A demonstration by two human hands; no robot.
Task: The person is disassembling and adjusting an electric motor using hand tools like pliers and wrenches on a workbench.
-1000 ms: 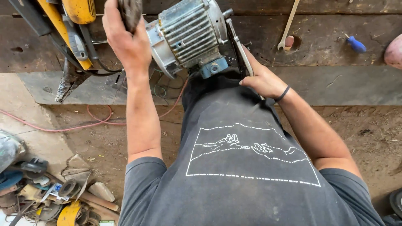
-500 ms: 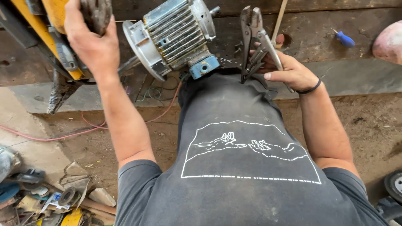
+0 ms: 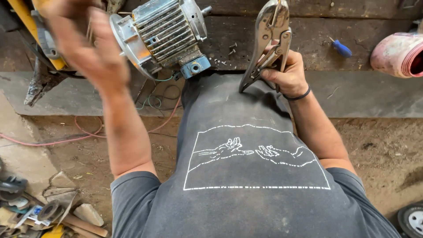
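My right hand (image 3: 287, 74) grips the handles of silver locking pliers (image 3: 269, 34), which point upward over the dark wooden bench (image 3: 308, 26), their handles spread. A grey ribbed electric motor (image 3: 164, 31) with a blue terminal box lies on the bench between my hands. My left hand (image 3: 83, 48) is raised left of the motor and blurred; its fingers run past the top edge, so I cannot tell what it holds. My dark grey shirt (image 3: 255, 176) with a white line drawing fills the lower middle.
A blue-handled screwdriver (image 3: 341, 47) and a pink roll (image 3: 398, 53) lie at the right of the bench. Small screws (image 3: 232, 47) sit beside the motor. A yellow machine (image 3: 24, 24) stands far left. A red cable (image 3: 79, 134), scrap pieces (image 3: 48, 211) and a small wheel (image 3: 412, 218) lie on the dirt floor.
My right hand has lifted the locking pliers from the bench edge until they stand upright. My left hand has stayed raised beside the motor and has blurred. The view has closed in.
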